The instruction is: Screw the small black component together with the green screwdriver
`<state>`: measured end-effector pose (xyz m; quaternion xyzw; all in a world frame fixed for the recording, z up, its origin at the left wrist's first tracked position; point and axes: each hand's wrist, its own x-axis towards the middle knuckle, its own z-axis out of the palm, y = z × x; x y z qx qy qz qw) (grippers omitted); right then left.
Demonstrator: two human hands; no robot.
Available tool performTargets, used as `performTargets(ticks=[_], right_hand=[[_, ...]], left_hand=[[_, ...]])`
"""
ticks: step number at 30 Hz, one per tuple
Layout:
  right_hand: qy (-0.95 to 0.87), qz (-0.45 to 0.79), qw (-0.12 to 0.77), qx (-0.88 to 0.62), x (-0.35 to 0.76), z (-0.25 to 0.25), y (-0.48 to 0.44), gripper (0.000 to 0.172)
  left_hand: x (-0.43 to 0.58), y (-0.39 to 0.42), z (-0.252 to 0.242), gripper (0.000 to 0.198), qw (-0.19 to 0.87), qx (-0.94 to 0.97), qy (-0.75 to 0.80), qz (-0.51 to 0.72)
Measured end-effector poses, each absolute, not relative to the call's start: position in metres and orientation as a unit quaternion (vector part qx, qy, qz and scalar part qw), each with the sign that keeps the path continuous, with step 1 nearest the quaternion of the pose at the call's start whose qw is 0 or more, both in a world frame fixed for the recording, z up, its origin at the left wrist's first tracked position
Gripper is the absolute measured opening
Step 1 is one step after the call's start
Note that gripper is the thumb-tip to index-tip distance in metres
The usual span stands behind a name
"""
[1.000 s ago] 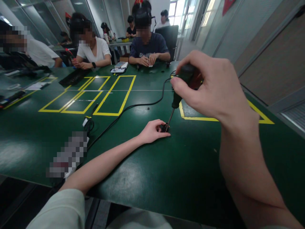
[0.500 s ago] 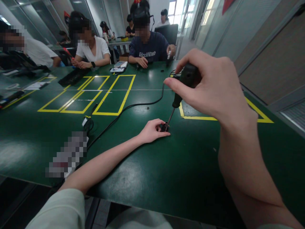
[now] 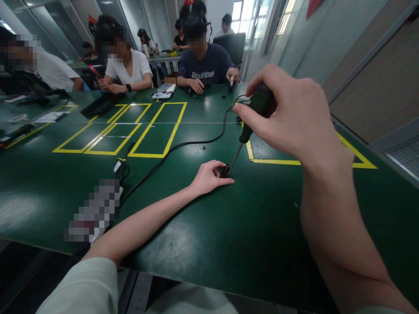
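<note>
Between the thumb and fingers of my left hand point(image 3: 209, 178) is a small black part point(image 3: 224, 171), held down on the green table point(image 3: 183, 235). Its exact kind is too small to make out. My right hand point(image 3: 291, 113) is closed around the dark handle of a screwdriver point(image 3: 247, 133), high above the table. The thin metal shaft slants down and left, and its tip meets the black part at its right side. My fingers hide much of the handle.
A black cable point(image 3: 196, 142) curves across the table from a blurred-out power strip point(image 3: 94, 209) at the left. Yellow tape point(image 3: 147, 155) marks rectangles on the tabletop. A black tray point(image 3: 98, 104) and a white device point(image 3: 163, 91) lie farther back. Several people sit opposite, one in a dark-blue shirt point(image 3: 204, 65).
My right hand and the screwdriver handle have shifted slightly right, so the shaft leans a little more. My left hand stays in place on the black part.
</note>
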<state>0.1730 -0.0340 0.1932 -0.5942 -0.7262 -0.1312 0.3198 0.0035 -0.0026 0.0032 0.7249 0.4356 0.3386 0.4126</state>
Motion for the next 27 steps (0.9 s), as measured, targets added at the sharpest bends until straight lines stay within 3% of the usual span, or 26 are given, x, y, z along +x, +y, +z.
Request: performTargets(ticks=[10,15,23,27], right_hand=[[-0.749,-0.090,0.362,-0.547,0.175,0.192,-0.033,0.033],[-0.728,-0.092,0.358,-0.578,0.178,0.193,-0.028,0.015],[-0.725,-0.076,0.369,-0.576,0.181,0.191,-0.025,0.022],[-0.739,-0.088,0.370,-0.557,0.183,0.189,-0.022,0.012]], left_hand=[[0.004,-0.001,0.000,0.041,0.402,0.713,0.449,0.359],[0.003,0.000,0.001,0.044,0.377,0.703,0.473,0.374],[0.003,0.001,0.001,0.044,0.401,0.693,0.471,0.370],[0.002,0.003,-0.003,0.039,0.387,0.686,0.478,0.388]])
